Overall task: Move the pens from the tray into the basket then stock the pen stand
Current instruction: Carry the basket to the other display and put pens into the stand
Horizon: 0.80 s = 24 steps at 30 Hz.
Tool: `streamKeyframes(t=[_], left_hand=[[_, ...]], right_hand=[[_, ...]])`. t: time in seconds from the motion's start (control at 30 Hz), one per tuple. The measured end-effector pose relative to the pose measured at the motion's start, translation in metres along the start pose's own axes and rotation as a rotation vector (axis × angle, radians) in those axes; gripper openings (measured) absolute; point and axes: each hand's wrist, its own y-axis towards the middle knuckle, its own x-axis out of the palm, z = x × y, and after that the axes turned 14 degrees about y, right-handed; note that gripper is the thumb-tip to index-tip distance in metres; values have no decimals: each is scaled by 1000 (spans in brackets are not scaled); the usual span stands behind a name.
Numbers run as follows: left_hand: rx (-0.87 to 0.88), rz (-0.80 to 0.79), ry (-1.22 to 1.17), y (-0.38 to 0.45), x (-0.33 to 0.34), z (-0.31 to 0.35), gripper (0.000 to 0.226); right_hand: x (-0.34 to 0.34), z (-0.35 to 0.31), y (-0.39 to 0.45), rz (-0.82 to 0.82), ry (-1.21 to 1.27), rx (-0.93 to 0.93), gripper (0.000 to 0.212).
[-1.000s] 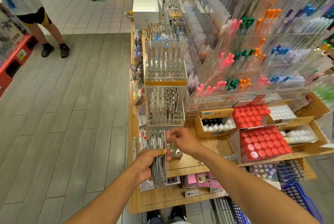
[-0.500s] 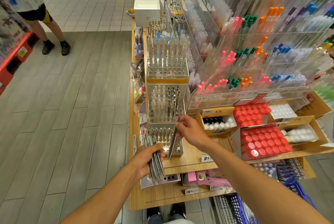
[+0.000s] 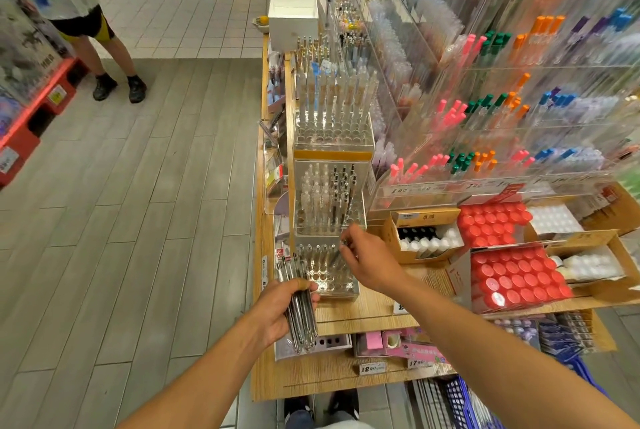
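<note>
Head view: one bundle of pens (image 3: 299, 311) — too many and too tightly packed to count — is gripped in the left hand (image 3: 277, 312) beside the clear stepped pen stand (image 3: 329, 217) with three tiers on the counter (image 3: 367, 311). Right hand (image 3: 370, 262) pinches one pen (image 3: 337, 254) over the lowest tier's holes — two boxes of red caps (image 3: 512, 276) sit right.

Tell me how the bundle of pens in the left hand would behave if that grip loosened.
The bundle of pens looks like many separate smooth, glossy barrels with no visible band, so they would probably slide apart and fan out. The left hand grips them near the middle, so the ends might splay first. Being round, any dropped on the wooden shelf would likely roll.
</note>
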Motion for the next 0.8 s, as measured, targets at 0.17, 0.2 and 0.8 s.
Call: streamKeyframes(t=[0.17, 0.2, 0.8], left_hand=[[3, 16, 14, 0, 0, 0, 34], [1, 13, 19, 1, 0, 0, 33], [24, 22, 94, -7, 12, 9, 71]], right_hand=[[5, 3, 2, -6, -99, -45, 12], [6, 3, 2, -15, -117, -56, 13], [18, -8, 4, -62, -308, -47, 21]])
